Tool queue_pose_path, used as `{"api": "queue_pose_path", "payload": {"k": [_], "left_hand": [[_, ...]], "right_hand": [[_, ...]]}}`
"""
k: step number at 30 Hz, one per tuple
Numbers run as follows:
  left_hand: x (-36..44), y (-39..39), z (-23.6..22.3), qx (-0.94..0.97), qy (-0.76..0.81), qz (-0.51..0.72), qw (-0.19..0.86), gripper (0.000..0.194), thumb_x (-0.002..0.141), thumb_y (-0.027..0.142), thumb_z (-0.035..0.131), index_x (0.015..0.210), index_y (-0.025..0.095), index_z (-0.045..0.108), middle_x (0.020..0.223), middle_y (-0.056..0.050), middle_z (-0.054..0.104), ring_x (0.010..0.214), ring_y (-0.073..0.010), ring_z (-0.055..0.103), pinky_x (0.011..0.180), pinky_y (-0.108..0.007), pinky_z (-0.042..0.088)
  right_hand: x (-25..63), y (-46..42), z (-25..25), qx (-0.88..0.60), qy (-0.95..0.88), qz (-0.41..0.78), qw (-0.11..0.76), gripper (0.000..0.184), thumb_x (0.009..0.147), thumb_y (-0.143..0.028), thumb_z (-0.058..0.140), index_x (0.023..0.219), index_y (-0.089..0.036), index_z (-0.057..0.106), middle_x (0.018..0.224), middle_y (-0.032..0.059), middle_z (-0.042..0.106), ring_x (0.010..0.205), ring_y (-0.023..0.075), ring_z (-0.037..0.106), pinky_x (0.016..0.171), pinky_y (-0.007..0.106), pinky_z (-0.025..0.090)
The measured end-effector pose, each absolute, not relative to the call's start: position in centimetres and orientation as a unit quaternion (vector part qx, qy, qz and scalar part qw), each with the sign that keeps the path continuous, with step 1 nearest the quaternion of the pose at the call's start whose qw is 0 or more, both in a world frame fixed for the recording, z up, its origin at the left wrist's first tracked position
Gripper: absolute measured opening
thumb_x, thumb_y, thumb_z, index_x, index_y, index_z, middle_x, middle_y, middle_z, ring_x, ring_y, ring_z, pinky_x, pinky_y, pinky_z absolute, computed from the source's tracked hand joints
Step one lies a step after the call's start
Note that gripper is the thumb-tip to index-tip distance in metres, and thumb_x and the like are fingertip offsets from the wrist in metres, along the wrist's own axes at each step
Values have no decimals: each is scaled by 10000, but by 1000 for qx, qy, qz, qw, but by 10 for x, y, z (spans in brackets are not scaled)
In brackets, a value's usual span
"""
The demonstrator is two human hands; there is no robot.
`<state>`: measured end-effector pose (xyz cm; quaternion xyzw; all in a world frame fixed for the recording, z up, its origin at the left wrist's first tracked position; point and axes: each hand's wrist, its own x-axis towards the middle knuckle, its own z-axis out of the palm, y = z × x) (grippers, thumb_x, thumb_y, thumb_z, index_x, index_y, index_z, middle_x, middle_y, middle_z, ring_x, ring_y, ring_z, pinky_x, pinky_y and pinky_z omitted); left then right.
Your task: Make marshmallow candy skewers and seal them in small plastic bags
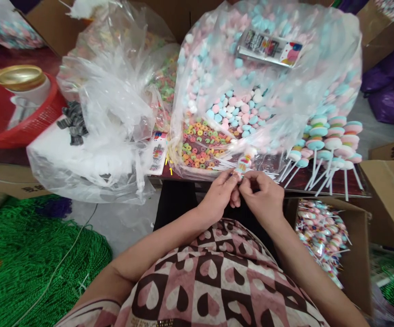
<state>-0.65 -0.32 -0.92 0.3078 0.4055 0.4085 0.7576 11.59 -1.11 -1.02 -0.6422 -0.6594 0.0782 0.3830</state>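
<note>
My left hand (221, 193) and my right hand (262, 195) meet at the table's front edge, both pinched on one small wrapped candy lollipop (243, 164) with a colourful printed wrapper. Just beyond them lies a big clear bag of pastel pink, blue and white candies (237, 109) with coloured ring candies (200, 145) at its near corner. To the right of my hands, stacked pastel lollipops on white sticks (329, 141) lie on the table.
A cardboard box of wrapped lollipops (319, 231) sits low right. Crumpled clear plastic bags (108, 113) fill the left of the table beside a red basket (19, 122) holding a gold-lidded jar (19, 79). Green netting (29, 259) lies on the floor, left.
</note>
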Motion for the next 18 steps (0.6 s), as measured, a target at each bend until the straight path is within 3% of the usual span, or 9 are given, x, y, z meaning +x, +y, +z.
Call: {"api": "queue_pose_path", "payload": {"k": [6,11,14,18], "left_hand": [[-16,8,-5,221,354,412,810,348,831,497,575,935,166,610,701,-7,630,564,-115,592,514,-225,449],[-17,10,-3,209,331,428,815,371,802,531,649,824,161,644,680,-6,614,569,-106,556,520,-226,409],[-18,11,3,202,322,445,811,302,741,433,752,748,151,645,675,3,611,597,-94,556,575,-224,423],[-19,15,8,169,328,498,785,302,640,318,844,814,154,659,756,5,651,648,-95,591,571,-213,430]], "right_hand": [[130,-4,0,-629,-586,246,447,81,806,-252,568,812,-198,629,728,4,648,618,131,577,578,251,459],[127,-14,8,-561,-611,332,449,43,815,-238,603,808,-207,631,707,-14,644,606,120,589,592,247,473],[127,-17,9,-553,-609,342,455,38,822,-231,616,800,-211,639,685,-25,632,594,112,579,593,245,475],[128,-21,12,-574,-543,372,487,83,876,-288,601,905,-222,644,773,-9,673,645,127,630,605,254,508]]}}
